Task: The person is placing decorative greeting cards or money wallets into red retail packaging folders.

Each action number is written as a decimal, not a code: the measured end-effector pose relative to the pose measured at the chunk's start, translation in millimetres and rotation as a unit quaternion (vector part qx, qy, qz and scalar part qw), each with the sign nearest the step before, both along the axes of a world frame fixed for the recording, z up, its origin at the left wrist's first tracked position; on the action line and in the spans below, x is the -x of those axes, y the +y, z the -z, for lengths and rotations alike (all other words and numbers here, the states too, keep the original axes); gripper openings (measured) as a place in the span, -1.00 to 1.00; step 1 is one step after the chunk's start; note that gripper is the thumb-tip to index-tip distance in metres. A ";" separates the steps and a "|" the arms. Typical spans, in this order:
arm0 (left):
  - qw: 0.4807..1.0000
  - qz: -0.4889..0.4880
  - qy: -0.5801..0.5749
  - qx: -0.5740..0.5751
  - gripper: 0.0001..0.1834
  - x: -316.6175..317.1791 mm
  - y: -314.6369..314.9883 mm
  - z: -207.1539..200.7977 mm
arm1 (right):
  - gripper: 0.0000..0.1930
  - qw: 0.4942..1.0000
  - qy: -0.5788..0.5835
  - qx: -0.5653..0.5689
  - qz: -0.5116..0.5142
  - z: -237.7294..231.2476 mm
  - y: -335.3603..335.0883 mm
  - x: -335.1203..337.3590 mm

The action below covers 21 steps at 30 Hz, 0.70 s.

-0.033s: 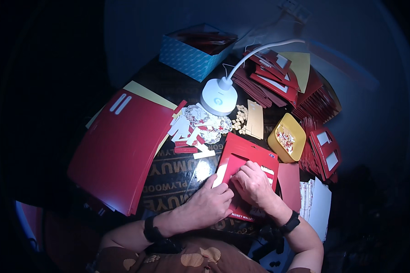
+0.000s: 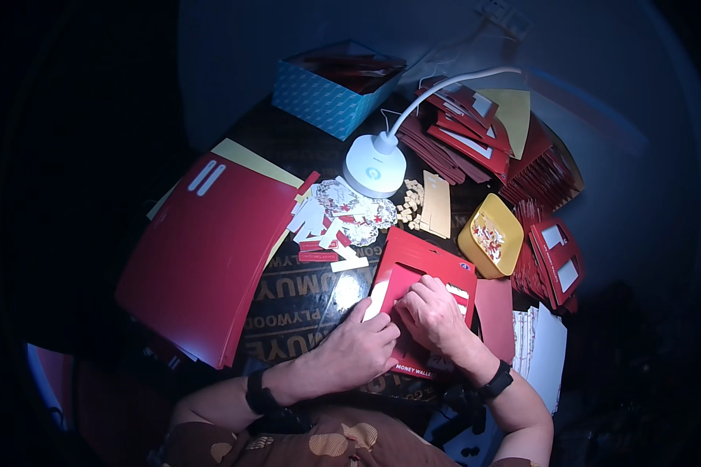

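A red cardboard package (image 2: 424, 251) with a cut-out window lies at a slant in front of me on the dark plywood table. My left hand (image 2: 360, 347) is closed on its left edge, the thumb pointing up along a pale strip there. Over the window, my right hand (image 2: 435, 313) is bent with its fingertips pinched together. Whatever is between those fingertips is hidden under the hand. Just past the package's upper right corner stands a yellow tub (image 2: 505, 261) holding small red and white pieces.
A white lamp (image 2: 374, 167) stands behind paper slips (image 2: 311, 222) and small beige blocks (image 2: 410, 206). Large red sheets (image 2: 210, 257) are stacked at left. A blue box (image 2: 319, 101) stands at the back; red folded packages (image 2: 553, 257) and white sheets (image 2: 549, 354) lie at right.
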<state>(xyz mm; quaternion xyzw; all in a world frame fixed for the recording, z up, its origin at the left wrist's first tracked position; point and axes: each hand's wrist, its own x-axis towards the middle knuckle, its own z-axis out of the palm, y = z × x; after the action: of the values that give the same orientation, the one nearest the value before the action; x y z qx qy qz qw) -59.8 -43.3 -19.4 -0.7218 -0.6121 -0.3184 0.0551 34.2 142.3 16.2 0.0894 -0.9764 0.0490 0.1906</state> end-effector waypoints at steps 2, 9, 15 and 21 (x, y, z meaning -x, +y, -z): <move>1.000 0.002 -0.004 0.003 -0.70 -0.1 -0.4 -1.4 | -0.84 1.000 -0.001 -0.001 0.009 0.2 0.0 0.0; 1.000 -0.003 -0.019 -0.009 -0.67 -0.8 0.1 -0.1 | -0.88 0.991 -0.032 0.124 0.045 -0.1 1.7 1.5; 1.000 0.001 -0.017 0.000 -0.66 -0.2 0.2 -1.6 | -0.90 0.982 -0.077 0.155 0.082 -5.3 3.2 3.3; 1.000 -0.002 -0.013 0.001 -0.67 -0.6 -0.3 -3.1 | -0.91 0.988 -0.074 0.124 0.056 -7.7 4.7 2.2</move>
<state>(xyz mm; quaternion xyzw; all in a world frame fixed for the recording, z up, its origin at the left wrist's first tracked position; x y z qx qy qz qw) -59.1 -43.6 -16.2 -0.7166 -0.6143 -0.3268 0.0470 32.0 147.0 23.9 0.0062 -0.9776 0.1659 0.1297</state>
